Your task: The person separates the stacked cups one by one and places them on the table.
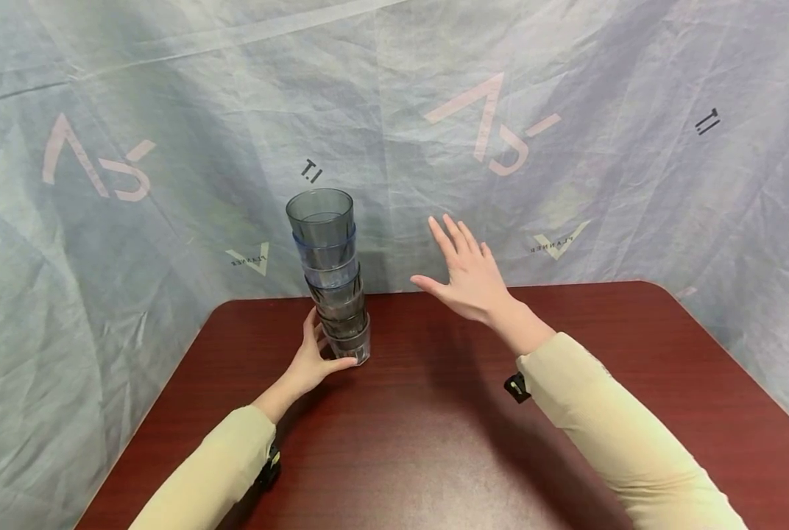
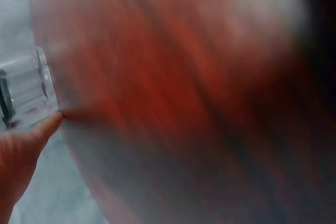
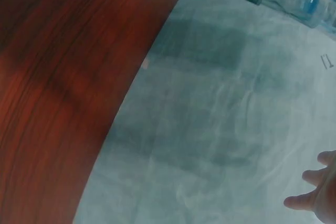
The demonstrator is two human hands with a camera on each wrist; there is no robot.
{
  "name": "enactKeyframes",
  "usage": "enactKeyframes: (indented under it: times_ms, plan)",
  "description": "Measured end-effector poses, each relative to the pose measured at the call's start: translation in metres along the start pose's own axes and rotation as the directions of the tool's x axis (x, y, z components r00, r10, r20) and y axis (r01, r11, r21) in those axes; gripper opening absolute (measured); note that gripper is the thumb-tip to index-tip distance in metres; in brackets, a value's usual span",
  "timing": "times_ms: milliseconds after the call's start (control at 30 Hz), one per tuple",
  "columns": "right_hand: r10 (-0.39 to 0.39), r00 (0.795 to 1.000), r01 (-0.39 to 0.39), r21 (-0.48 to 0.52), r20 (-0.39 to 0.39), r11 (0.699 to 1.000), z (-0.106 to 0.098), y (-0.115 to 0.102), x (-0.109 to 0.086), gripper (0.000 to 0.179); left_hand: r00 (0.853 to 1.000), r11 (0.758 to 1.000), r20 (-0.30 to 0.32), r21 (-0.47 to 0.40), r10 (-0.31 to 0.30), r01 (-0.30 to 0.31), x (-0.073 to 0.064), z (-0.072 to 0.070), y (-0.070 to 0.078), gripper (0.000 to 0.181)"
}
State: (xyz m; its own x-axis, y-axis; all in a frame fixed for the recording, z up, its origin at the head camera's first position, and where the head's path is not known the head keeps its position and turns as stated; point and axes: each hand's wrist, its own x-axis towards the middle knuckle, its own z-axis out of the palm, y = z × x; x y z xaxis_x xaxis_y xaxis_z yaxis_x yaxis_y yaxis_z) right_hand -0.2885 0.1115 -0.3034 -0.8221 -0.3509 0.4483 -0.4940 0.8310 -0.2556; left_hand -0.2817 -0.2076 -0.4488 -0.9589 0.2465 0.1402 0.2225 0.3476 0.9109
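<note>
A tall stack of nested see-through tumblers (image 1: 333, 283) stands at the far side of the table, leaning a little to the left at the top. Smoky grey, blue-tinted and clear ones are mixed in it. Around the clear lowest tumbler (image 1: 360, 344) my left hand (image 1: 307, 362) grips, thumb across the front and fingers behind the left side. The left wrist view catches the thumb (image 2: 48, 127) by the clear base. My right hand (image 1: 472, 278) is raised to the right of the stack, fingers straight and spread, holding nothing. Its fingertips (image 3: 299, 202) show at the right wrist view's edge.
The dark red wooden table (image 1: 394, 442) has rounded far corners. Right behind its far edge hangs a pale grey printed cloth (image 1: 381, 110), which also runs down both sides. A dark wrist device (image 1: 517, 387) sits at the right cuff.
</note>
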Motion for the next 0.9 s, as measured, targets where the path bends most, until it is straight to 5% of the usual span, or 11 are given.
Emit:
enactKeyframes:
  times_ms: [267,633,900]
  plan:
    - [-0.023,0.996,0.038,0.172,-0.087,0.984,0.021,-0.012,0.012,0.090,1.000,0.998,-0.006,-0.060,-0.015,0.015,0.008,-0.002,-0.004,0.111]
    - [-0.006,0.984,0.062,0.315,-0.176,0.947,0.037,-0.033,0.025,0.092,0.974,0.997,-0.222,0.069,0.040,-0.025,0.003,0.029,0.002,0.106]
    - [0.022,0.989,0.042,0.414,-0.148,0.909,0.037,-0.048,0.039,0.089,0.963,0.992,-0.266,0.124,0.050,-0.017,0.002,0.032,-0.001,0.104]
